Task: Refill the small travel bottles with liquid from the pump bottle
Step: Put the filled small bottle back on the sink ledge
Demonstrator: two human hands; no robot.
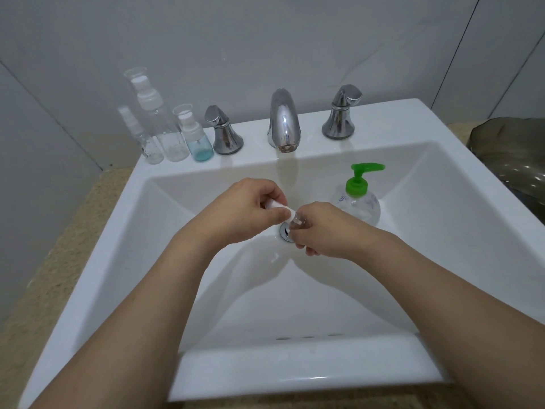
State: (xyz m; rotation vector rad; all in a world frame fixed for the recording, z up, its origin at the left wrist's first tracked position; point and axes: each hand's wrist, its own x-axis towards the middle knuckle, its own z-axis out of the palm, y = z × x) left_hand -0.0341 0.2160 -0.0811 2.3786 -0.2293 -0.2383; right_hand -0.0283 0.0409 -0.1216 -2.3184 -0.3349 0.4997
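Glossy white ceramic sink (pixel 383 134), polished chrome faucet (pixel 283 122), clear plastic travel bottles (pixel 174 134)

Dim, flat, cool-grey indoor light, source not visible. Soft forearm shadows fall across the sink (pixel 442 184) basin. Small glare spots on the chrome faucet (pixel 283 122) and front rim. Wide-angle bending at frame edges. Mostly sharp; slight softness and compression noise on walls.

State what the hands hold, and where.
Left hand pinches the white cap; right hand grips the clear body of one small travel bottle.
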